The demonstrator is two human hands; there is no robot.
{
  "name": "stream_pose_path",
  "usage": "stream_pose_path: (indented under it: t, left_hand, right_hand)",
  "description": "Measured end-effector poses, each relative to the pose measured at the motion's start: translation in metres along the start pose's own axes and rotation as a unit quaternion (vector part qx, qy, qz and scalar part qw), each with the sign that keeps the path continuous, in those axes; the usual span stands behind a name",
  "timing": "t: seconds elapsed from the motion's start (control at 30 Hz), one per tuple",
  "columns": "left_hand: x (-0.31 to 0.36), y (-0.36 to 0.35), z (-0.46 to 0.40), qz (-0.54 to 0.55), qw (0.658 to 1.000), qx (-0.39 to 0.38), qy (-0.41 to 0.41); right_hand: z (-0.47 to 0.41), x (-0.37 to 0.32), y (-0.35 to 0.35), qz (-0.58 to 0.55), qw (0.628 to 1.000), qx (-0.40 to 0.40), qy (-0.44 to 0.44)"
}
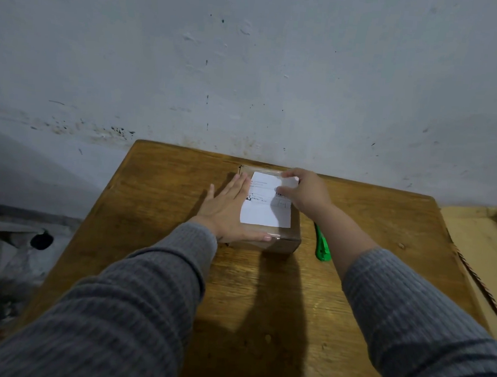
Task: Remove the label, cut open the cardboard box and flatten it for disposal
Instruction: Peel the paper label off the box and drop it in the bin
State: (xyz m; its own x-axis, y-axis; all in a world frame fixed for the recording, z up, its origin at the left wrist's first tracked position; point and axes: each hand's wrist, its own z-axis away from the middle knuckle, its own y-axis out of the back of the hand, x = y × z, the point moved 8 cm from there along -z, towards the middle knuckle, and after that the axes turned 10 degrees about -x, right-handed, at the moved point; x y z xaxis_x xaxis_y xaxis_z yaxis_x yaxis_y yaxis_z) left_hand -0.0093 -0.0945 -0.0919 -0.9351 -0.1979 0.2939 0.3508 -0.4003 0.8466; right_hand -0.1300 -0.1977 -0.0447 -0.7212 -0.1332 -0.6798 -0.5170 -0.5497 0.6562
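A small brown cardboard box (284,242) sits closed on the wooden table (262,293), near the far edge. A white printed label (265,210) covers most of its top. My left hand (227,210) lies flat with fingers spread on the left part of the box top, thumb along the near edge. My right hand (306,193) rests on the far right corner of the label, fingertips pinching its edge. A green cutter (321,244) lies on the table just right of the box, partly hidden under my right forearm.
A stained white wall (250,69) rises right behind the table. A twisted cord (480,284) runs along the table's right edge. Grey objects (2,246) stand on the floor to the left of the table.
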Motion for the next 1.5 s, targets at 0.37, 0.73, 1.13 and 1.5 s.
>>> stream_pose_path:
  t: [0.37,0.73,1.13,1.5]
  left_hand:
    - [0.001,0.001,0.002,0.001,1.0,0.004,-0.013]
    - [0.002,0.006,0.002,-0.032,0.999,0.003,-0.008]
    - [0.058,0.05,0.047,0.418,0.891,0.111,-0.137]
    - [0.064,0.026,0.119,0.458,0.853,0.178,-0.174]
  right_hand:
    - [0.006,-0.009,0.0,0.067,0.997,-0.015,0.022]
    - [0.038,0.02,0.043,-0.018,0.999,0.031,-0.021]
    - [0.091,-0.009,0.058,-0.309,0.948,0.073,0.028]
    - [0.179,0.013,0.014,-0.102,0.993,0.062,0.0]
